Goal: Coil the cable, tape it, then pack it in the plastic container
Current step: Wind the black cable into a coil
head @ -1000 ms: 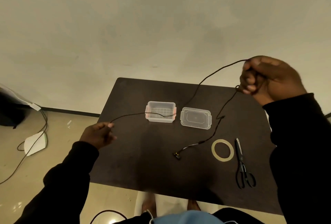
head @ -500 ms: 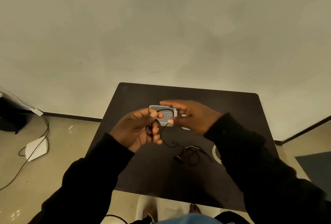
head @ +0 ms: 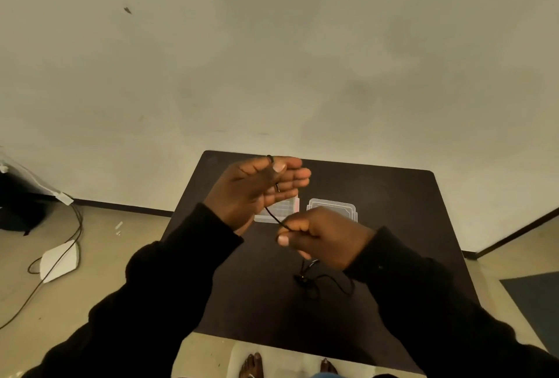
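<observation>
A thin black cable [head: 276, 218] runs from my left hand [head: 257, 190] down to my right hand [head: 320, 235]. My left hand is raised with fingers straight, and its thumb pins the cable's end against the palm. My right hand is a fist pinching the cable a short way below. The rest of the cable [head: 323, 281] lies in a loose tangle on the dark table [head: 393, 196], under my right wrist. The clear plastic container [head: 281, 211] sits behind my hands, mostly hidden. Its lid [head: 332, 206] lies to its right.
The tape roll and scissors are hidden behind my right sleeve. On the floor to the left lie a white device [head: 60, 259] with a cord and a dark bag [head: 21, 208]. Bare feet [head: 251, 365] show below the table's near edge.
My hands came together from wide apart, then my left hand rose with the cable end while my right hand dropped lower and closed on the cable. The slack fell onto the table.
</observation>
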